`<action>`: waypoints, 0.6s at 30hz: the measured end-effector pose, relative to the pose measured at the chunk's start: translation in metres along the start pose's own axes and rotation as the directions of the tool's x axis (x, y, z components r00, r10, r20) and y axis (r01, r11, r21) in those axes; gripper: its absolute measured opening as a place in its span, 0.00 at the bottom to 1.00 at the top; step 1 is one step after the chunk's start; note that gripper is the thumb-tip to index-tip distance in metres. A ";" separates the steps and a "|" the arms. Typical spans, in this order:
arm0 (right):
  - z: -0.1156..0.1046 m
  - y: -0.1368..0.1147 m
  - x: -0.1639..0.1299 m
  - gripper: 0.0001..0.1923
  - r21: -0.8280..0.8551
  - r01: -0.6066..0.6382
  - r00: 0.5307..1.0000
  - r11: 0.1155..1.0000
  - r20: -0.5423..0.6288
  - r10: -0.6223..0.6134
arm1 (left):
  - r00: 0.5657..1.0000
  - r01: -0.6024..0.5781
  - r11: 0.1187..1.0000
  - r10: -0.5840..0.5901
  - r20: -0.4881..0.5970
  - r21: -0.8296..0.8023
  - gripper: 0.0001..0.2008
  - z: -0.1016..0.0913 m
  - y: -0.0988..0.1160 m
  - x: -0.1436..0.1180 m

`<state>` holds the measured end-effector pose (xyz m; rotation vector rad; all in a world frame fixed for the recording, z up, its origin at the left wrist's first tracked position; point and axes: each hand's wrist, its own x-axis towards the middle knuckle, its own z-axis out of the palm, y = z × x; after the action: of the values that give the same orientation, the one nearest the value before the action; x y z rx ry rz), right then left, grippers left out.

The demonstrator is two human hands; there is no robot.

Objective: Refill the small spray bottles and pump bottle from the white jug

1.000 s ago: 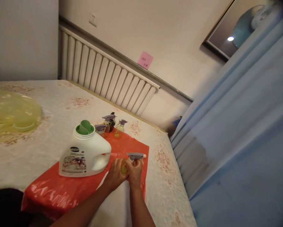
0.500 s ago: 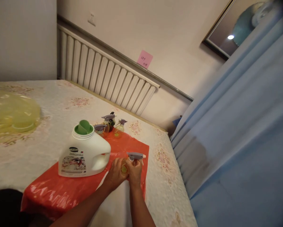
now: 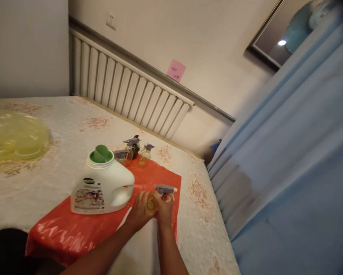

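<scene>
Both hands are on one small clear spray bottle (image 3: 151, 205) with a grey trigger head. My left hand (image 3: 141, 210) wraps round its body. At the neck, just under the spray head (image 3: 165, 189), the fingers of my right hand (image 3: 164, 208) are closed. The bottle is tilted, and part of it is hidden behind the fingers. To the left stands a big white jug (image 3: 102, 191) with a printed label and a handle; a green cap piece (image 3: 101, 154) sits in its mouth. Under the jug and hands lies a red plastic sheet (image 3: 148, 173).
Behind the jug several more spray bottles (image 3: 144, 154) stand close together, one of them dark. A yellow transparent plastic bag (image 3: 13, 133) lies at the left on the flowered bed cover (image 3: 74, 145). A radiator (image 3: 128, 89) lines the wall; a blue curtain (image 3: 283, 152) hangs at right.
Almost nothing differs. The bottle body has turned slightly between my hands, so a little more of its base shows. The jug and the other bottles stay in place.
</scene>
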<state>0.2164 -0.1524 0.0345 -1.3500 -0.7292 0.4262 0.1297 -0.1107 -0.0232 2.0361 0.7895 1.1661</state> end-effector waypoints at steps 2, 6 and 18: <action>0.002 0.002 0.001 0.14 -0.011 -0.006 1.000 1.000 -0.016 0.006 | 1.000 -0.002 1.000 0.002 0.001 -0.001 0.26 0.000 0.000 0.000; 0.002 0.002 0.001 0.13 -0.062 -0.017 1.000 0.998 -0.021 0.016 | 1.000 -0.007 1.000 0.007 0.005 0.000 0.26 0.001 -0.003 0.000; -0.028 -0.001 -0.026 0.29 -0.129 0.015 1.000 0.991 0.027 -0.012 | 0.999 0.038 0.996 -0.040 0.024 0.081 0.44 0.013 -0.022 0.001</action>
<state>0.2172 -0.1896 0.0280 -1.4625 -0.7988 0.3917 0.1375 -0.0996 -0.0452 2.0877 0.8717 1.1003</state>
